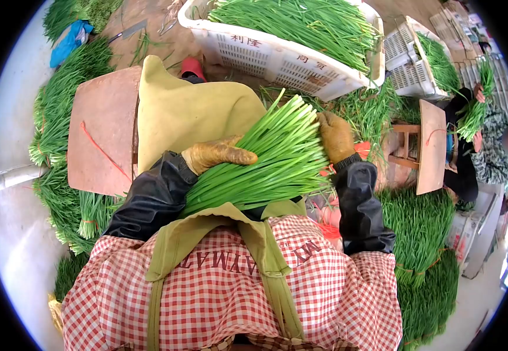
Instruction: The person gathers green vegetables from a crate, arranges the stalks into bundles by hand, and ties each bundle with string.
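Observation:
A large bundle of green stalks (265, 158) lies across my lap, its pale cut ends toward the upper right. My left hand (219, 155), in a yellow-brown glove, is wrapped round the bundle with the thumb on top. At the bundle's right side is my right hand (336, 137), also gloved, its fingers curled in beside the pale ends; what they pinch, if anything, is hidden. An olive apron (192, 105) covers my leg beneath the bundle.
A white crate (254, 55) full of greens stands ahead. A wooden board (103, 128) is at left, with tied bundles (70, 111) beyond it. More bundles (417, 228) lie at right, near another person (493, 146) holding greens.

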The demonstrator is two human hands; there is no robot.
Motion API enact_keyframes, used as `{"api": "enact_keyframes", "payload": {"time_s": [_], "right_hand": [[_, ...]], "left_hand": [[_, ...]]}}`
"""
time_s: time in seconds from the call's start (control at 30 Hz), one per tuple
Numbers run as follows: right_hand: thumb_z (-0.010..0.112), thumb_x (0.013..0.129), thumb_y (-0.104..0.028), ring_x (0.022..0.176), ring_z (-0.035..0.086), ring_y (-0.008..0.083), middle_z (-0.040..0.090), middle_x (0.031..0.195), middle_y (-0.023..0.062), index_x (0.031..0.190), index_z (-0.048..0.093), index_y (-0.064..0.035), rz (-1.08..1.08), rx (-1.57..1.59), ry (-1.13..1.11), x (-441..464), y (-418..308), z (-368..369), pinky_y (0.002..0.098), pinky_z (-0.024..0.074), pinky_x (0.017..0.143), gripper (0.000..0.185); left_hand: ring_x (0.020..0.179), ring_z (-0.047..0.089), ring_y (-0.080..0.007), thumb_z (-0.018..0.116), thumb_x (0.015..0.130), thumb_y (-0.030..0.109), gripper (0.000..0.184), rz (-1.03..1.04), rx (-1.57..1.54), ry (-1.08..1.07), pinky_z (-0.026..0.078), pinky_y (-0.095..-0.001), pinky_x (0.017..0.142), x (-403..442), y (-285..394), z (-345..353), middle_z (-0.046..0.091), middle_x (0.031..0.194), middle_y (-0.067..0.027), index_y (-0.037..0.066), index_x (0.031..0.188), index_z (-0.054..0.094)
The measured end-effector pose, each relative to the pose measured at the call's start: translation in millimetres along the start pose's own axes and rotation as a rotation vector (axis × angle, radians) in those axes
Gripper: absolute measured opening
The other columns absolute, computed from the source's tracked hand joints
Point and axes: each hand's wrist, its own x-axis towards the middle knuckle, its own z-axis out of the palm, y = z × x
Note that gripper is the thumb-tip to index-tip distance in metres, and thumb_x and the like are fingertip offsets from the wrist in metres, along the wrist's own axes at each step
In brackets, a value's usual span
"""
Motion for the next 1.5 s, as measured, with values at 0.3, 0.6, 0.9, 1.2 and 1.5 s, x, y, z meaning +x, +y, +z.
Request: {"api": "enact_keyframes", "payload": {"time_s": [0.3, 0.6, 0.9, 1.2, 1.5], "right_hand": [[0.073, 0.078, -0.033, 0.112, 0.056, 0.0325, 0.056, 0.122, 0.0221, 0.129, 0.050, -0.0046, -0.380, -0.064, 0.032, 13.6, -40.6, -75.2, 0.0390, 0.0430, 0.096, 0.063], [0.047, 0.092, -0.034, 0.076, 0.059, 0.0378, 0.062, 0.077, 0.0158, 0.083, 0.064, -0.0090, -0.557, -0.398, 0.276, 38.8, -62.4, -25.4, 0.0465, 0.0452, 0.071, 0.032], [0.034, 0.085, -0.074, 0.124, 0.045, 0.0329, 0.042, 0.139, 0.0196, 0.147, 0.024, -0.0101, 0.311, 1.233, -0.244, -98.1, 34.2, -63.7, 0.0447, 0.0390, 0.100, 0.089], [0.060, 0.085, -0.052, 0.120, 0.050, 0.0273, 0.047, 0.134, 0.0159, 0.145, 0.023, -0.0019, -0.098, 1.407, -0.008, -66.0, -49.6, 18.0, 0.0399, 0.0431, 0.100, 0.087], [0.072, 0.079, -0.035, 0.124, 0.046, 0.0403, 0.040, 0.141, 0.0205, 0.133, 0.044, -0.0071, -0.273, 1.619, -0.441, -7.0, -108.8, 28.5, 0.0519, 0.0481, 0.094, 0.067]], "left_hand": [[0.118, 0.051, -0.0207, 0.072, 0.080, 0.030, 0.083, -0.053, -0.069, -0.052, 0.043, -0.0333, 0.099, 0.8, -4.7, -10.5, 0.047, 0.136, -0.0106, 0.007, 0.145, 0.027], [0.101, 0.063, -0.0246, 0.068, 0.081, 0.024, 0.061, -0.073, -0.190, 0.063, 0.052, -0.0357, 0.088, -15.5, -11.6, -6.1, 0.061, 0.117, -0.0164, -0.001, 0.132, 0.045], [0.089, 0.066, -0.0216, 0.066, 0.083, 0.023, 0.046, -0.042, -0.304, 0.047, 0.055, -0.0339, 0.081, -17.6, -5.1, -23.6, 0.066, 0.104, -0.0136, -0.001, 0.121, 0.055], [0.106, 0.060, -0.0192, 0.056, 0.092, 0.040, 0.054, -0.047, -0.212, 0.140, 0.048, -0.0314, 0.094, -16.6, 6.0, 27.9, 0.060, 0.123, -0.0113, 0.002, 0.130, 0.051], [0.108, 0.059, -0.0202, 0.048, 0.095, 0.045, 0.057, 0.302, -0.151, 0.019, 0.049, -0.0323, 0.092, -17.6, -10.3, -0.6, 0.057, 0.126, -0.0103, 0.005, 0.136, 0.044]]}}
